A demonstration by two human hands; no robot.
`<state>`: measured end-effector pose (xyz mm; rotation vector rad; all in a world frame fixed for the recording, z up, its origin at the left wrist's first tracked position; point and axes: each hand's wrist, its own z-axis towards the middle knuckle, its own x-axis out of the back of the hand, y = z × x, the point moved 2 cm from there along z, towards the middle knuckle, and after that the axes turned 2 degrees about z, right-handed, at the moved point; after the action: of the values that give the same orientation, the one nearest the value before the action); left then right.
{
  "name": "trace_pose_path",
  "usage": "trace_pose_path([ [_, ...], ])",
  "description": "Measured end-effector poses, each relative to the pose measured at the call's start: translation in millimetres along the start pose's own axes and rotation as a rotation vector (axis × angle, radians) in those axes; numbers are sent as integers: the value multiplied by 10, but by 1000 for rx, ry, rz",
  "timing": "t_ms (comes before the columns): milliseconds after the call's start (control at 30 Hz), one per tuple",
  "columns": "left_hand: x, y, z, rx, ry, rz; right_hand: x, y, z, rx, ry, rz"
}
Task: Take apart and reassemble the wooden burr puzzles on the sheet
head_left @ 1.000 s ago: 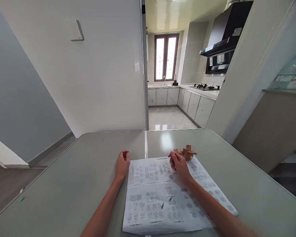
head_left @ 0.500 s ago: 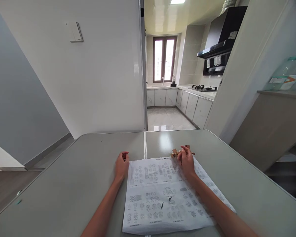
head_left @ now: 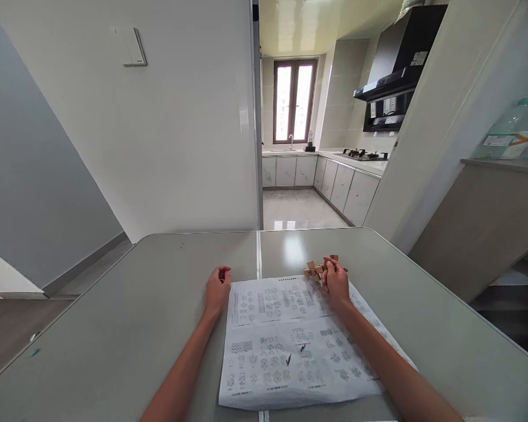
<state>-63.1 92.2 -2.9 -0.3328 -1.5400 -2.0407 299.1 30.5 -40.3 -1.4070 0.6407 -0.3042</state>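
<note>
A large white sheet printed with rows of small diagrams (head_left: 273,328) lies on the grey table, with two dark marks on its lower half. At its upper left corner, my left hand (head_left: 219,287) rests on the table with its fingers curled and nothing visible in them. My right hand (head_left: 336,281) is over the sheet's upper right, thumb and fingers pressed together. Several small brown wooden pieces with notches (head_left: 311,269) lie beside and behind its fingertips at the sheet's far edge. Whatever the right fingers pinch is hidden by the hand.
The grey table (head_left: 114,328) has a metal seam down its middle and cut-off far corners. A small green bit (head_left: 34,352) lies near its left edge. Beyond are a white wall (head_left: 193,135) and a kitchen doorway. Plastic bottles (head_left: 510,132) stand on a ledge at right.
My right hand has shifted slightly right, its fingers drawn closer together, and more of the wooden pieces shows. My left hand stays in place. The view has tilted slightly.
</note>
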Motion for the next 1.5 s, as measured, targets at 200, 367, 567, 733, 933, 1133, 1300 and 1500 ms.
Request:
trace_pose_path([
  [200,-3,-1,-14,14,-5,-9,28,1,15,-39,11,-65],
  [367,1,8,-19,12,-3,-15,26,4,27,-75,17,-98],
  [567,8,0,-14,0,5,-25,17,22,30,-33,50,-73],
  [733,-19,-57,3,-5,7,-27,31,-71,0,53,89,-35],
  [933,-37,-88,11,-10,7,-22,-1,-324,-125,177,84,-17],
  [1133,1,7,-50,-42,-8,-4,-221,-518,-490,338,-109,-180],
  [1300,-10,185,-175,-129,-54,-9,-393,-534,-757,422,-350,-304],
  [1500,-87,542,-511,-266,-342,-148,-557,-370,-941,90,-787,-36],
])
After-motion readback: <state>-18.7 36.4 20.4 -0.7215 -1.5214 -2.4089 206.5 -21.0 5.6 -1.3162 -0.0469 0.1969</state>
